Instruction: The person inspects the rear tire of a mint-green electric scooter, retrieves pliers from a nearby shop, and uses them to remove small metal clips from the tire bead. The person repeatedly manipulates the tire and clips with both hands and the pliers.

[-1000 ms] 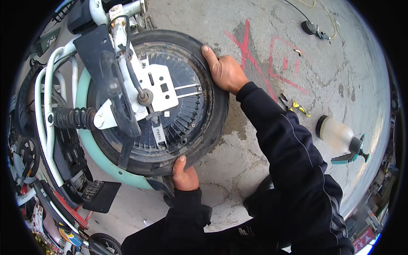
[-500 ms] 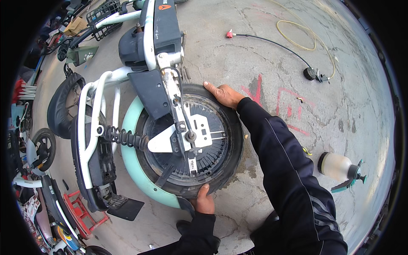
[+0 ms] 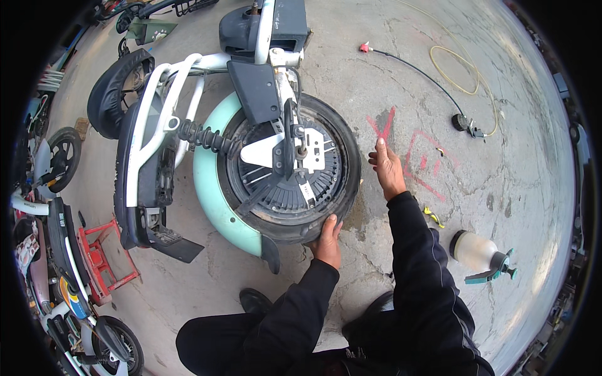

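A white and black electric scooter (image 3: 138, 175) lies on its side, its rear wheel (image 3: 338, 188) facing up: a black tire, a hub motor (image 3: 257, 163) under a white bracket (image 3: 313, 150), and a mint-green mudguard (image 3: 219, 213) around the left side. My left hand (image 3: 327, 244) grips the tire at its lower edge. My right hand (image 3: 389, 166) is off the tire, just right of it over the concrete, with thumb and fingers apart and holding nothing. A coil shock absorber (image 3: 207, 139) runs from the frame toward the hub.
Yellow-handled pliers (image 3: 434, 218) and a spray bottle (image 3: 473, 250) lie on the cracked concrete at the right. A pressure gauge (image 3: 461, 121) with hoses lies at the upper right, near red floor paint (image 3: 426, 163). A red stand (image 3: 106, 263) and other two-wheelers (image 3: 59, 282) crowd the left.
My right hand has left the tire's right side and moved rightward with fingers apart. My left hand stays on the tire. The view has shifted.
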{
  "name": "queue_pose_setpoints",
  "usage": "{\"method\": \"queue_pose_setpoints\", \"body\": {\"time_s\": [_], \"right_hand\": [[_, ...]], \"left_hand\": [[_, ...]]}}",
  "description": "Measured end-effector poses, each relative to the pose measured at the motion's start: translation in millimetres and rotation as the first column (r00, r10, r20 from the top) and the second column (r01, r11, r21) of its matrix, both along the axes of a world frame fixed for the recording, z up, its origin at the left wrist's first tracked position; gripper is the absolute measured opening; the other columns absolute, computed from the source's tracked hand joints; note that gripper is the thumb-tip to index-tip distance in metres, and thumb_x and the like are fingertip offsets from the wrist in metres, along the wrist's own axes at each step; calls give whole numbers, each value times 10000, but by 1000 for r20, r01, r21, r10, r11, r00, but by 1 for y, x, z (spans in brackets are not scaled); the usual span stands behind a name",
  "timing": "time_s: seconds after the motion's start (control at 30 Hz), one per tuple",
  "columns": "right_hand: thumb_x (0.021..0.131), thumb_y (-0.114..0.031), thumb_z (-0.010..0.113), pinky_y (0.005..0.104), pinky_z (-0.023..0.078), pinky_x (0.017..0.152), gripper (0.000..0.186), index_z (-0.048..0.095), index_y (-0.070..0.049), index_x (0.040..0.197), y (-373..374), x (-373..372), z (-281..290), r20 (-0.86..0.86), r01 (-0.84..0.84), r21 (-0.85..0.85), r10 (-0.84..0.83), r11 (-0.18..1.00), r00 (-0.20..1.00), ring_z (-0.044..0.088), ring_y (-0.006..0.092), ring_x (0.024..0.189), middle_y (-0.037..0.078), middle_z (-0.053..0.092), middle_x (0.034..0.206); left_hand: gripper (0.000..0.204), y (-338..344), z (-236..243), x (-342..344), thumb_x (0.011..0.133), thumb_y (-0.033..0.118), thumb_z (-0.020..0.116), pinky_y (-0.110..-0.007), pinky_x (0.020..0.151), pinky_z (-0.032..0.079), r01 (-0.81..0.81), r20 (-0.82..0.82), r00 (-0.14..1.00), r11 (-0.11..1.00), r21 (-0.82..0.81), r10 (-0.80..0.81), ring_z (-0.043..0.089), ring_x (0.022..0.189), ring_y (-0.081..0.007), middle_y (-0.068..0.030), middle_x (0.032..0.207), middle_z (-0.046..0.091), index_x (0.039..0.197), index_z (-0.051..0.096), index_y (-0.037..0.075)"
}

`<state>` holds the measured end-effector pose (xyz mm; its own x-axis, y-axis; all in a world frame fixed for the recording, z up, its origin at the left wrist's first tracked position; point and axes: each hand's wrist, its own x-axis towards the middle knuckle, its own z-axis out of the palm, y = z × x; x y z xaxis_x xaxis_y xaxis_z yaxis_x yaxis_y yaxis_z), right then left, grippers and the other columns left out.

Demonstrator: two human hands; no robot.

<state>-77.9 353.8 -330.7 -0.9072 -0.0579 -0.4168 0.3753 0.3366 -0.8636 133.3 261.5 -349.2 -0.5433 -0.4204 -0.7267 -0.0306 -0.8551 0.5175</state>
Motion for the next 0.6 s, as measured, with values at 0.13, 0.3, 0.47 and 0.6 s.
{"method": "queue_pose_setpoints", "body": {"time_s": [0.13,0.3,0.47,0.6], "right_hand": [[961,-732,491,369,521,894,921,529,102,1351,27,66,-7,254,37,-186,12,982,967,658,251,1043,210,665,1212],[983,-684,490,448,523,899,871,633,166,1104,-9,68,-29,123,25,-50,-19,998,992,694,386,994,323,691,1031],[968,-669,512,506,505,880,857,672,172,945,-41,35,-46,-3,-20,211,21,977,1000,677,505,973,403,663,936],[887,-742,592,467,536,772,902,704,151,822,-41,-39,-44,-153,-238,205,271,949,950,710,431,804,342,670,759]], "left_hand": [[968,32,-22,-22,910,351,784,-406,1200,312,397,-172,908,915,69,-381,397,1460,-300,-179,1579,367,1587,197,-18],[791,6,-29,41,969,349,684,-422,1151,375,389,67,920,920,-46,-386,511,1362,-317,-193,1484,487,1541,269,-7],[560,-56,-24,72,1043,479,422,-407,1046,441,-137,16,989,939,-317,150,580,1231,-242,-110,1410,555,1427,453,72],[651,-47,-9,60,1053,530,399,-422,1085,384,-229,-53,973,908,-350,225,500,1319,-243,-110,1472,496,1509,380,65]]}}
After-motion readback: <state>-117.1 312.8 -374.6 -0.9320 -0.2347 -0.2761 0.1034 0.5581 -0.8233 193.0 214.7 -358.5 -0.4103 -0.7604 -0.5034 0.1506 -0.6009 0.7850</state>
